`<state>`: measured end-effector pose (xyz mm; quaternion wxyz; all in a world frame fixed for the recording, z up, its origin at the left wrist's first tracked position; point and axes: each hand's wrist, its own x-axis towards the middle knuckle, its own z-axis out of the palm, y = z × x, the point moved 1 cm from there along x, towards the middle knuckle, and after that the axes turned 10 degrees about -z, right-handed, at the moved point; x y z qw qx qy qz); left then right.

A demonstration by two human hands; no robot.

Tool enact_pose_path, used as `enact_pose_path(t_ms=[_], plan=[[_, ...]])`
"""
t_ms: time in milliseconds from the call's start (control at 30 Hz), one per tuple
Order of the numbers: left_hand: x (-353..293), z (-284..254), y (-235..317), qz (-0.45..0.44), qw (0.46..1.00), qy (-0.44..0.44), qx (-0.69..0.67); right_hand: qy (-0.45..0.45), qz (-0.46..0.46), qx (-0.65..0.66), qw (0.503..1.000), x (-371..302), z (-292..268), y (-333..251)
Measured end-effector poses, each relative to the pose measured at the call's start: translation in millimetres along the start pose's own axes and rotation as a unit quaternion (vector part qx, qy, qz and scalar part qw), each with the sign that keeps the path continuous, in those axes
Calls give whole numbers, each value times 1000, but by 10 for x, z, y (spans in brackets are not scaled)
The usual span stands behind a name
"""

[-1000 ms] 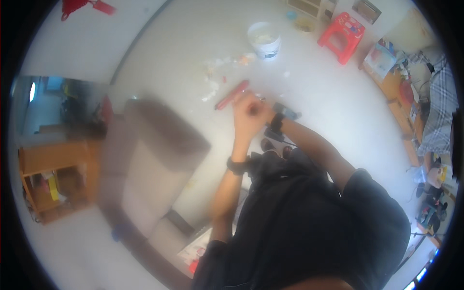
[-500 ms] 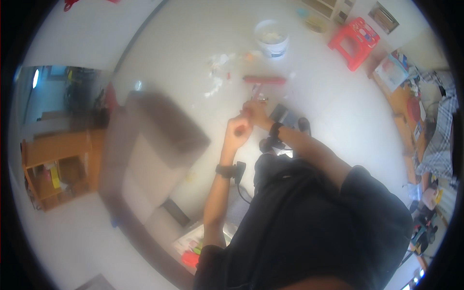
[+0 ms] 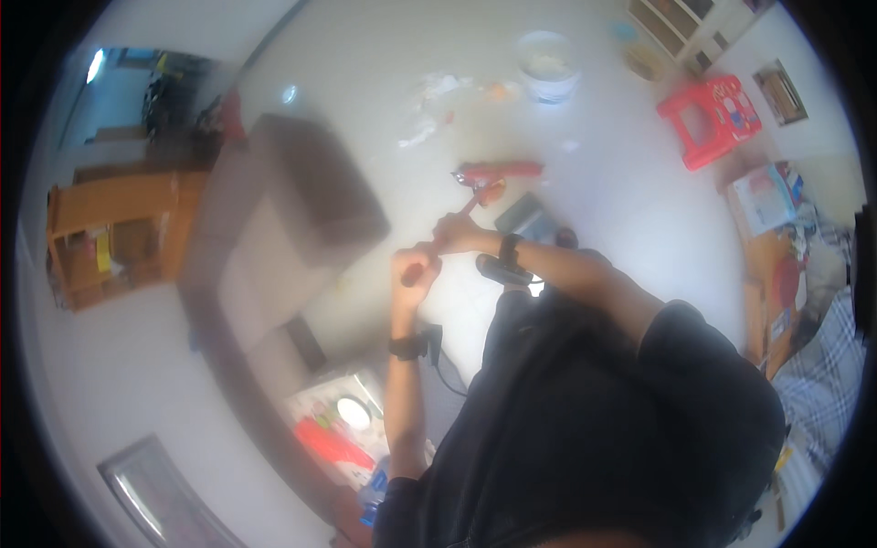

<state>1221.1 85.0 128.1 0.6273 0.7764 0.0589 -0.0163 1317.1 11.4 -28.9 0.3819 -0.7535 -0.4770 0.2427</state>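
Both hands grip the red handle of a broom point(image 3: 475, 198), which slants away from me to the floor. My left hand point(image 3: 416, 272) is closed round its near end, at lower left. Further along the handle, my right hand point(image 3: 461, 234) is closed too. The broom's wide red head point(image 3: 502, 171) lies crosswise on the floor, with an orange-brown bit close to its near side. Beyond it lie white scraps point(image 3: 434, 91) and an orange scrap point(image 3: 500, 89). A dark grey flat object point(image 3: 525, 219) rests near my feet; its kind is unclear.
A white bucket point(image 3: 548, 78) with pale contents stands ahead. A red plastic stool point(image 3: 708, 119) is at far right. To the left stands a brown sofa point(image 3: 320, 183) by a wooden cabinet point(image 3: 119, 228). A cluttered table point(image 3: 763, 265) lines the right side.
The view has shifted. Both hands have come nearer and to the left, and the broom head has drawn back toward me, away from the bucket. Both hands keep their grip.
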Motion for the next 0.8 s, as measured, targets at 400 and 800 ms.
enact_pose_path(t_ms=[400, 800], plan=[[-136, -317, 813, 64, 989, 105, 81, 77, -131, -120, 981, 281, -506, -631], [-9, -346, 246, 39, 977, 175, 117, -97, -195, 267, 939, 835, -291, -455]])
